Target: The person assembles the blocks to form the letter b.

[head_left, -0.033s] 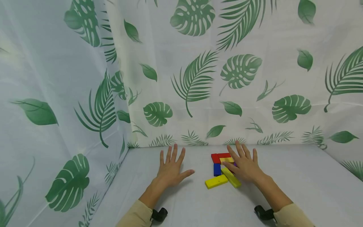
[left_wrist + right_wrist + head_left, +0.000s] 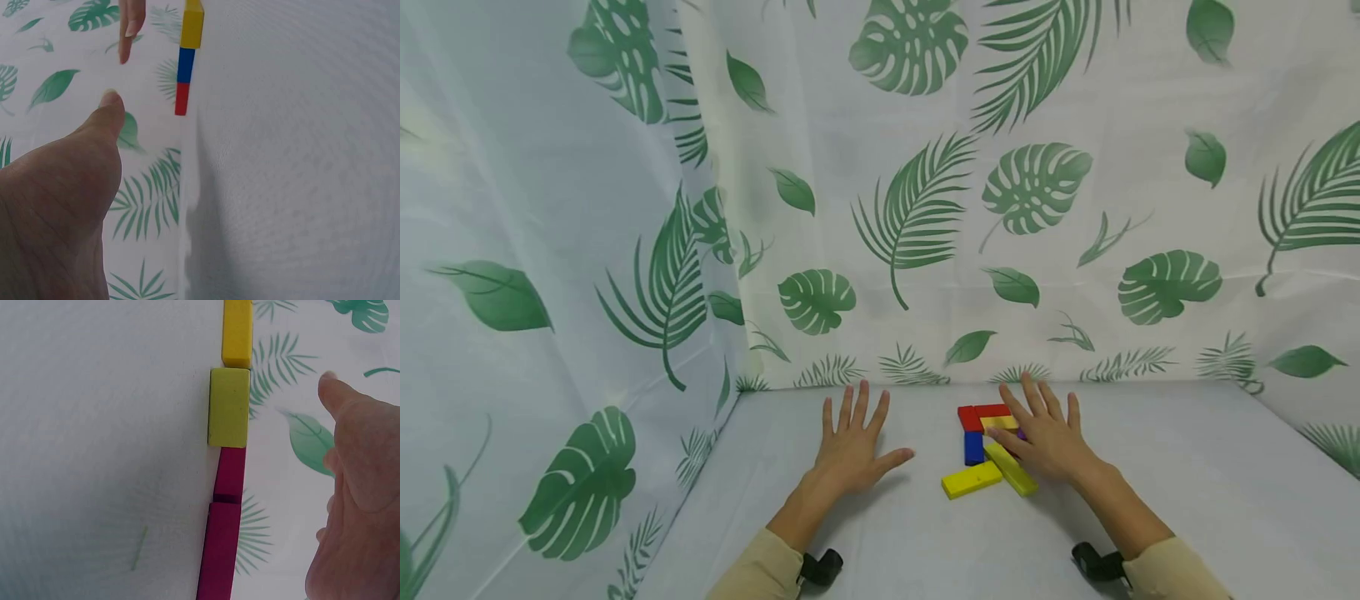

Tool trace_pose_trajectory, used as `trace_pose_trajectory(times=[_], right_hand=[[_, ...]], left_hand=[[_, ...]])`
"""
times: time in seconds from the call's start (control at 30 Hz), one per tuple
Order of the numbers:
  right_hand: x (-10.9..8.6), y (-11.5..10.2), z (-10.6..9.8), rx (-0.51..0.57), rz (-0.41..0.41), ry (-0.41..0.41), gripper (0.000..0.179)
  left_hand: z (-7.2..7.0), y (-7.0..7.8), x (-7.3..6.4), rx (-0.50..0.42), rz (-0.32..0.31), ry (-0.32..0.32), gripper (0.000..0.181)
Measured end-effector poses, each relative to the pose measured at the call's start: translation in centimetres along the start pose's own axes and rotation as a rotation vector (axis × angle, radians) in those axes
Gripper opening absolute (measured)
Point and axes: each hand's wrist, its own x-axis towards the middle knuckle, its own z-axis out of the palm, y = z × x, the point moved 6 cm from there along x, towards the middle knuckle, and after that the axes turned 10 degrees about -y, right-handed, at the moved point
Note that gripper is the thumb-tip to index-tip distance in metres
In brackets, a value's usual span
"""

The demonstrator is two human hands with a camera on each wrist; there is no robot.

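Note:
My left hand [image 2: 847, 461] has its fingers spread over the white tabletop, left of the blocks, and holds nothing. On the right, my right hand [image 2: 1051, 442] is held with fingers spread over part of the block group, hiding some of it, and grips nothing. Red blocks [image 2: 992, 410] lie at the back, with a pale yellow block [image 2: 998, 423] in front of them. A blue block [image 2: 973, 448] sits nearer me. Two bright yellow blocks, one slanted [image 2: 1011, 470] and one at the front left [image 2: 972, 481], lie closest. Purplish blocks [image 2: 219, 550] show in the right wrist view.
A white cloth [image 2: 917, 550] covers the table. Hanging sheets [image 2: 925, 333] with green leaf prints stand along its back and left side. Black wrist devices [image 2: 823, 568] sit at both cuffs, above the near part of the table.

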Motion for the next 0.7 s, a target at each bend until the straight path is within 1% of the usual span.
trace_pose_trajectory(times=[0.1, 0.23, 0.33, 0.43, 0.57, 0.63, 0.7], right_hand=[[-0.1, 0.0, 0.0, 0.002, 0.001, -0.001, 0.088], [-0.1, -0.3, -0.2, 0.008, -0.017, 0.013, 0.087], [-0.2, -0.4, -0.5, 0.016, -0.048, 0.025, 0.086], [-0.3, -0.6, -0.7, 0.037, -0.092, 0.024, 0.084], [-0.4, -0.8, -0.9, 0.067, -0.153, 0.016, 0.082], [-0.3, -0.9, -1.0, 0.078, -0.172, 0.012, 0.082], [-0.3, -1.1, -1.2, 0.079, -0.183, 0.012, 0.083]], left_hand=[[0.0, 0.0, 0.0, -0.003, 0.004, 0.003, 0.102], [0.0, 0.0, 0.1, -0.025, 0.014, 0.019, 0.102], [0.1, 0.0, 0.2, -0.038, 0.019, 0.021, 0.102], [0.4, 0.3, 0.4, -0.019, 0.018, 0.003, 0.102], [0.7, 1.3, 0.6, -0.020, 0.034, -0.031, 0.100], [0.7, 2.2, 0.7, -0.047, 0.065, -0.052, 0.097], [0.8, 3.2, 0.7, -0.065, 0.113, -0.078, 0.095]])
